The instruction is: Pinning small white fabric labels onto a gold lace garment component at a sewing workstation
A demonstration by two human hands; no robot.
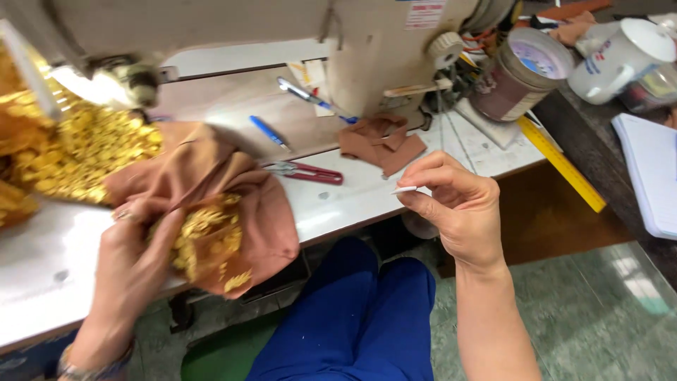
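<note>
We see left hand (130, 264) bunching soft rust-brown fabric with gold embroidery (218, 212) at near edge of white sewing table (49, 261). Right hand (455, 204) pinches thin white sliver (405, 189) between fingertips, clear of table. Beyond: red-handled thread snips (307, 171), blue pen (269, 132), brown cloth scraps (381, 144). Farther: beige sewing machine (381, 53), round tin (522, 70), contents unclear; white mug (620, 56).

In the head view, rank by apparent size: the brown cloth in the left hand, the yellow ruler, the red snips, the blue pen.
1. Brown cloth, by far.
2. Yellow ruler.
3. Red snips.
4. Blue pen, smallest; it lies farther back, so its gap to the snips is unsure.
</note>
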